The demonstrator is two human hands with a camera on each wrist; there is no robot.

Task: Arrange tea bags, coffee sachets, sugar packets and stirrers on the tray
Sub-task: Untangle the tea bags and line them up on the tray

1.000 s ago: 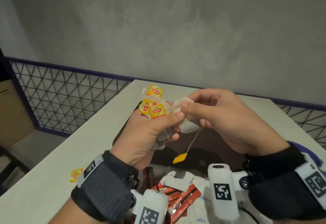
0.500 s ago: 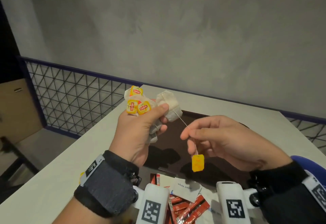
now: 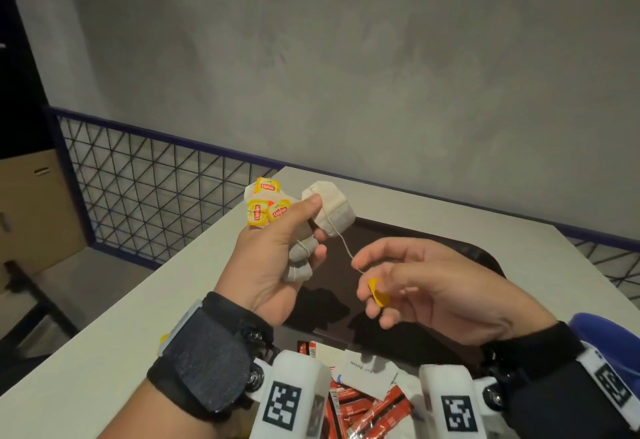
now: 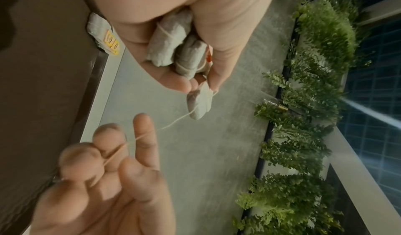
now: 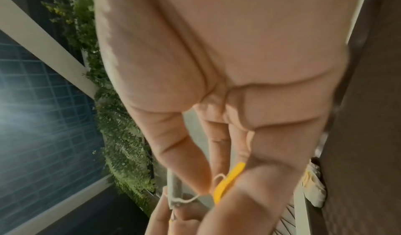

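Observation:
My left hand (image 3: 294, 231) is raised over the table and grips a bunch of tea bags (image 3: 265, 208) with yellow Lipton tags. Its thumb pins one loose tea bag (image 3: 330, 212) against them. That bag's string (image 3: 346, 248) runs down to my right hand (image 3: 367, 276), whose curled fingers hold the yellow tag (image 3: 378, 295). The left wrist view shows the bundled tea bags (image 4: 173, 38), the loose tea bag (image 4: 199, 101) and the string across the right fingers (image 4: 108, 153). In the right wrist view the tag (image 5: 228, 180) sits between my fingers. The dark brown tray (image 3: 450, 255) lies below both hands.
Red coffee sachets (image 3: 367, 411) and a white sugar packet (image 3: 367, 369) lie near the tray's front edge. More tea bags (image 4: 104, 36) rest on the white table (image 3: 104, 352) beside the tray. A wire mesh fence (image 3: 156, 189) and a cardboard box (image 3: 34, 213) stand left.
My right hand drew the string out of the bunch, then gathered the dangling tag up between its fingers. The left hand has kept its grip on the tea bags.

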